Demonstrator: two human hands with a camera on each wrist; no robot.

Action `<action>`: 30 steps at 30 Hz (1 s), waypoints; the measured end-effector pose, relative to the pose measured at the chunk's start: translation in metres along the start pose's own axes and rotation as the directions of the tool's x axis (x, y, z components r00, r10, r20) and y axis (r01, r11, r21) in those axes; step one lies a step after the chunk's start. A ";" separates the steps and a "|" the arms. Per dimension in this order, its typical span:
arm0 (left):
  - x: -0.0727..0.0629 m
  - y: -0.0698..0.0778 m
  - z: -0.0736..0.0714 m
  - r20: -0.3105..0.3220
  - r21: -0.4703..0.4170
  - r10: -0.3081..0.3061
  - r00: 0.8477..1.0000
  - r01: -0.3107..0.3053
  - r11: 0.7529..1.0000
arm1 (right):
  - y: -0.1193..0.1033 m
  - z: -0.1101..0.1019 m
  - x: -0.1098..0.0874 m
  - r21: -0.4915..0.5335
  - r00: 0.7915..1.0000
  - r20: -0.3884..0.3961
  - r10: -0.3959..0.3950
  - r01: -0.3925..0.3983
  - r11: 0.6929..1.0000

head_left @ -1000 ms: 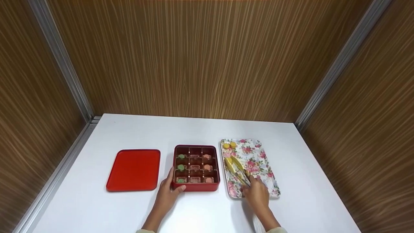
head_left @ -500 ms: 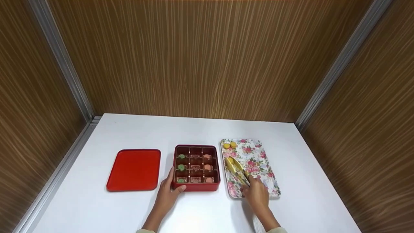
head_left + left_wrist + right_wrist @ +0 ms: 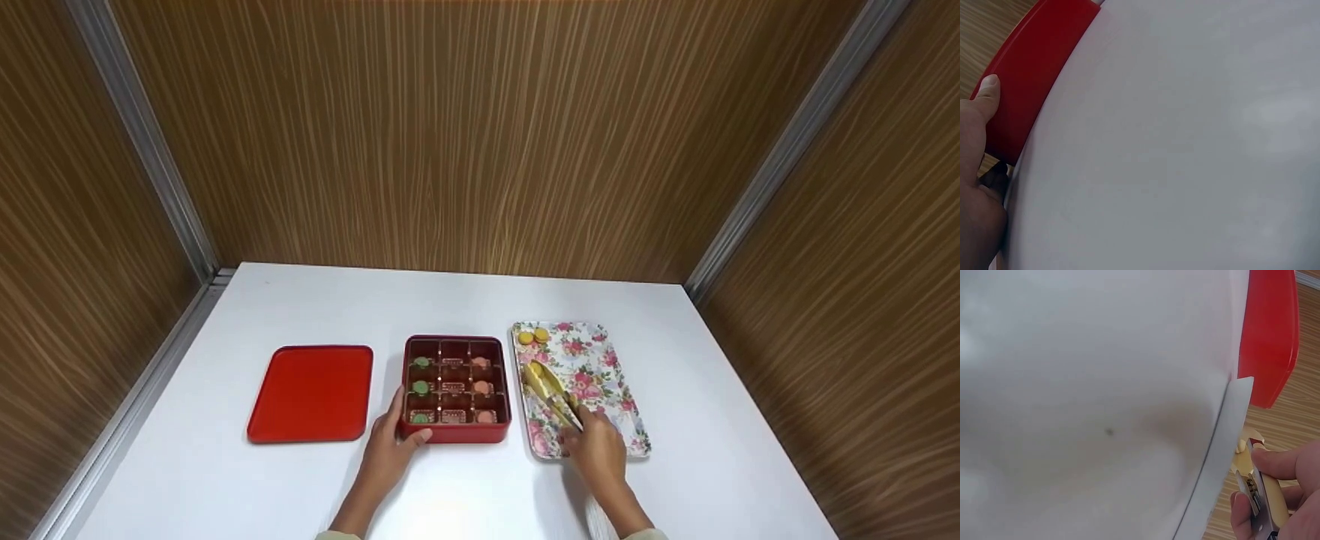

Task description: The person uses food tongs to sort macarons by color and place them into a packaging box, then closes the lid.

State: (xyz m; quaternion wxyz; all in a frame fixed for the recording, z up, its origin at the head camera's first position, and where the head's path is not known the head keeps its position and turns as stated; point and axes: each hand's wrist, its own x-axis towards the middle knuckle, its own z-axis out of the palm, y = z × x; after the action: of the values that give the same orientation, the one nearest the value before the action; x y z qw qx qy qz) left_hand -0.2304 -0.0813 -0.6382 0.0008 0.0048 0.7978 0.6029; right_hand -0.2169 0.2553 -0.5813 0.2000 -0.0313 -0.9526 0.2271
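In the head view my left hand (image 3: 386,450) holds the front left corner of a red box (image 3: 457,433), thumb on its front wall. Green macarons (image 3: 420,387) sit in the box's left compartments and pink ones (image 3: 482,388) in its right; the middle column shows ribbed bottoms. My right hand (image 3: 598,450) grips a pair of tongs (image 3: 1272,500) with yellowish tips, thumb along one arm. The tips come together around a yellow macaron (image 3: 535,367) over a floral tray (image 3: 626,427). In the left wrist view, the thumb presses the box's red wall (image 3: 1039,62).
Two more yellow macarons (image 3: 533,337) lie at the tray's far left corner. A flat red lid (image 3: 311,394) rests left of the box on the white table (image 3: 450,300). Wood-grain panels (image 3: 450,135) stand behind and on both sides.
The tongs' tips have drawn closer together around the yellow macaron, and the right hand has shifted very slightly. The left hand and the box have stayed put.
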 end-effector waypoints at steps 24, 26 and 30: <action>-0.002 0.001 0.000 -0.009 0.003 0.028 1.000 -0.028 1.000 | -0.046 -0.025 -0.017 0.035 0.990 -0.054 -0.127 0.129 0.991; -0.002 0.000 0.000 -0.010 0.003 0.035 0.999 -0.035 0.999 | -0.049 -0.026 -0.021 0.029 0.988 -0.050 -0.149 0.150 0.988; -0.001 0.000 0.001 -0.011 0.003 0.027 1.000 -0.027 1.000 | -0.055 -0.027 -0.028 0.022 0.986 -0.031 -0.165 0.165 0.986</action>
State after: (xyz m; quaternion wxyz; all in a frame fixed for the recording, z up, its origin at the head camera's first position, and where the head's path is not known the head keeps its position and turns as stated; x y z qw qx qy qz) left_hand -0.2290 -0.0809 -0.6384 -0.0120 0.0124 0.7984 0.6018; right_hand -0.1789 0.2132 -0.5455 0.2326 0.0467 -0.9460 0.2208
